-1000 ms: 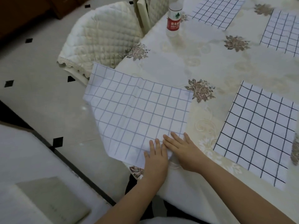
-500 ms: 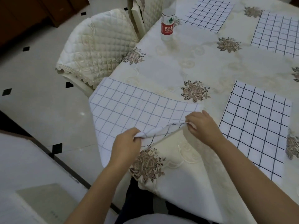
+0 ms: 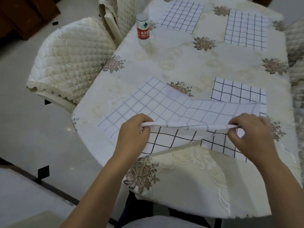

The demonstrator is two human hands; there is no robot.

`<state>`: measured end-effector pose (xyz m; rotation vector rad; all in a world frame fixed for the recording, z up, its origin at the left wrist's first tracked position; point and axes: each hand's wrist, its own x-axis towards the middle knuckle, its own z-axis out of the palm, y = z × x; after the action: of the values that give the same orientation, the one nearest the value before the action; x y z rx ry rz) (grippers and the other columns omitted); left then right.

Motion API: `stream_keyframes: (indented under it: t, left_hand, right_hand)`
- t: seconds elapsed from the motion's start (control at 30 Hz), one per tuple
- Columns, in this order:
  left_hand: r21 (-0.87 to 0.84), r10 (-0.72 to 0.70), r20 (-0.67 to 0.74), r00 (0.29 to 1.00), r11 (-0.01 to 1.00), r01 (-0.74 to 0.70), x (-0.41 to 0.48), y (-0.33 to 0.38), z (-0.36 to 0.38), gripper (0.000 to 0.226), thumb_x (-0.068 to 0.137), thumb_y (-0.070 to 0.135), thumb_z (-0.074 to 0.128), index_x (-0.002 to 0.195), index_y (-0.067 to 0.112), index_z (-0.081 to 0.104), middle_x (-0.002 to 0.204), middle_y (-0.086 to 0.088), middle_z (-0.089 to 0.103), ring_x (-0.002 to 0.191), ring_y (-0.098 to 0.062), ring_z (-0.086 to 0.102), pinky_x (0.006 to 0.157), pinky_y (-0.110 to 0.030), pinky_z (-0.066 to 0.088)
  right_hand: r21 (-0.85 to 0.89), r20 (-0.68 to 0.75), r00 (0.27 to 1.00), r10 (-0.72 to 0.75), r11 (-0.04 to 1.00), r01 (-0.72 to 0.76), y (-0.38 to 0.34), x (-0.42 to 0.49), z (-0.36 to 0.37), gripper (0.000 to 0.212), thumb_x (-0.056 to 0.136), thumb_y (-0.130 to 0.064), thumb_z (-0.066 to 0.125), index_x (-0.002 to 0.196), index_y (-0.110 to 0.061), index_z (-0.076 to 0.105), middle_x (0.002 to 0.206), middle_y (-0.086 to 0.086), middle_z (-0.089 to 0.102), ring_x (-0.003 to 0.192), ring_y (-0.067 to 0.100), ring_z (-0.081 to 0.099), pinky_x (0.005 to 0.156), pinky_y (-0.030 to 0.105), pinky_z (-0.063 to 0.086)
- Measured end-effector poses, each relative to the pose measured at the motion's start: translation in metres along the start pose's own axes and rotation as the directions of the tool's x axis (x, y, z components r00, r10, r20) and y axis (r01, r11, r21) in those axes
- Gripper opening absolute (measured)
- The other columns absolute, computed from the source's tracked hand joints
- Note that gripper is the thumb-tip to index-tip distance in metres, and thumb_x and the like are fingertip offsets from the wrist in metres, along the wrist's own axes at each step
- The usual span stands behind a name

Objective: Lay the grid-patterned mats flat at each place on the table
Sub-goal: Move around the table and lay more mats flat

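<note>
A white mat with a dark grid (image 3: pixel 158 104) is lifted and folded over at the table's near edge. My left hand (image 3: pixel 133 137) pinches its near left corner and my right hand (image 3: pixel 251 134) pinches its near right corner. Its far part still lies on the cream tablecloth (image 3: pixel 172 63). The raised mat partly covers a second grid mat (image 3: pixel 236 92) lying flat at the near right. Two more grid mats lie flat at the far end, one at the left (image 3: pixel 181 14) and one at the right (image 3: pixel 246 28).
A water bottle with a red label (image 3: pixel 143 29) stands near the table's left edge. Quilted chairs stand at the left (image 3: pixel 69 58), far left (image 3: pixel 121 12) and right (image 3: pixel 296 51). Tiled floor lies left of the table.
Both hands went from resting flat on the mat to pinching its near edge. They have lifted it and spread apart, carrying the mat rightward over the table toward the second mat.
</note>
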<state>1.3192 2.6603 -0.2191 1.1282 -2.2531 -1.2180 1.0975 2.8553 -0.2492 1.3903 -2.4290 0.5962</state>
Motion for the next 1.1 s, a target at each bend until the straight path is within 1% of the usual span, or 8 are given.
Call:
stream_keyframes:
  t: [0.2, 0.4, 0.5, 0.57, 0.73, 0.87, 0.97, 1.1]
  left_hand:
    - [-0.072, -0.128, 0.131, 0.983, 0.988, 0.138, -0.02, -0.019, -0.006, 0.031, 0.085, 0.004, 0.049, 0.062, 0.024, 0.052, 0.053, 0.007, 0.044, 0.045, -0.005, 0.033, 0.043, -0.013, 0.027]
    - [-0.179, -0.336, 0.077, 0.939, 0.922, 0.344, -0.039, -0.057, -0.019, 0.03, 0.083, -0.004, 0.046, 0.068, 0.018, 0.06, 0.057, -0.002, 0.041, 0.05, -0.009, 0.034, 0.052, -0.022, 0.03]
    - [-0.218, -0.387, 0.014, 0.922, 0.899, 0.381, -0.034, -0.076, -0.017, 0.02, 0.087, 0.0, 0.048, 0.067, 0.001, 0.048, 0.06, -0.005, 0.034, 0.057, -0.014, 0.033, 0.058, -0.028, 0.027]
    - [-0.235, -0.385, -0.031, 0.922, 0.9, 0.368, -0.022, -0.085, -0.013, 0.024, 0.088, 0.003, 0.049, 0.067, -0.004, 0.04, 0.062, -0.008, 0.03, 0.059, -0.017, 0.03, 0.059, -0.028, 0.026]
    - [-0.198, -0.332, -0.084, 0.939, 0.93, 0.311, 0.022, -0.088, 0.002, 0.037, 0.093, 0.009, 0.046, 0.061, 0.015, 0.028, 0.058, 0.001, 0.027, 0.052, -0.012, 0.024, 0.051, -0.025, 0.02]
    - [-0.141, -0.324, -0.098, 0.941, 0.941, 0.309, 0.06, -0.095, 0.017, 0.025, 0.095, 0.013, 0.042, 0.07, 0.011, 0.044, 0.061, 0.003, 0.037, 0.056, -0.013, 0.032, 0.056, -0.028, 0.027]
    - [-0.121, -0.333, -0.09, 0.939, 0.939, 0.321, 0.08, -0.104, 0.03, 0.018, 0.096, 0.014, 0.041, 0.082, 0.008, 0.051, 0.065, 0.003, 0.042, 0.06, -0.014, 0.037, 0.056, -0.028, 0.03]
    - [-0.118, -0.351, -0.105, 0.93, 0.933, 0.339, 0.101, -0.112, 0.042, 0.018, 0.096, 0.013, 0.041, 0.081, 0.009, 0.049, 0.064, 0.004, 0.041, 0.059, -0.013, 0.036, 0.054, -0.026, 0.03]
  right_hand:
    - [0.101, 0.086, 0.995, 0.052, 0.993, -0.061, -0.011, -0.015, -0.023, 0.024, 0.072, -0.021, 0.039, 0.069, -0.011, 0.06, 0.067, -0.002, 0.059, 0.062, 0.024, 0.056, 0.074, 0.033, 0.03]
    - [0.132, 0.114, 0.991, -0.066, 0.99, 0.051, -0.033, 0.022, 0.005, 0.024, 0.074, -0.022, 0.041, 0.073, -0.011, 0.063, 0.068, -0.001, 0.061, 0.067, 0.024, 0.059, 0.084, 0.031, 0.029]
    - [0.083, 0.128, 0.986, -0.109, 0.992, 0.099, -0.04, 0.046, 0.035, 0.015, 0.076, -0.011, 0.049, 0.074, -0.008, 0.064, 0.071, 0.006, 0.063, 0.069, 0.03, 0.06, 0.096, 0.049, 0.035]
    - [0.05, 0.125, 0.985, -0.118, 0.992, 0.112, -0.043, 0.061, 0.054, 0.007, 0.073, 0.0, 0.059, 0.074, -0.004, 0.064, 0.073, 0.011, 0.062, 0.069, 0.033, 0.06, 0.096, 0.06, 0.034]
    - [-0.085, 0.046, 0.998, -0.031, 0.996, 0.035, -0.043, 0.086, 0.088, 0.015, 0.067, 0.005, 0.064, 0.081, 0.002, 0.064, 0.082, 0.021, 0.059, 0.072, 0.04, 0.058, 0.091, 0.067, 0.034]
    - [-0.07, 0.042, 0.998, 0.04, 0.997, -0.037, -0.046, 0.069, 0.099, 0.038, 0.073, -0.006, 0.053, 0.109, 0.002, 0.059, 0.112, 0.027, 0.056, 0.103, 0.043, 0.054, 0.093, 0.062, 0.036]
    - [-0.048, 0.178, 0.984, -0.018, 0.998, 0.027, -0.049, 0.037, 0.11, 0.047, 0.079, -0.022, 0.042, 0.12, 0.0, 0.053, 0.126, 0.027, 0.052, 0.117, 0.043, 0.05, 0.092, 0.061, 0.038]
    - [-0.035, 0.355, 0.935, 0.009, 0.999, 0.004, -0.049, -0.002, 0.117, 0.055, 0.081, -0.035, 0.038, 0.126, -0.005, 0.05, 0.132, 0.022, 0.051, 0.122, 0.041, 0.048, 0.092, 0.062, 0.038]
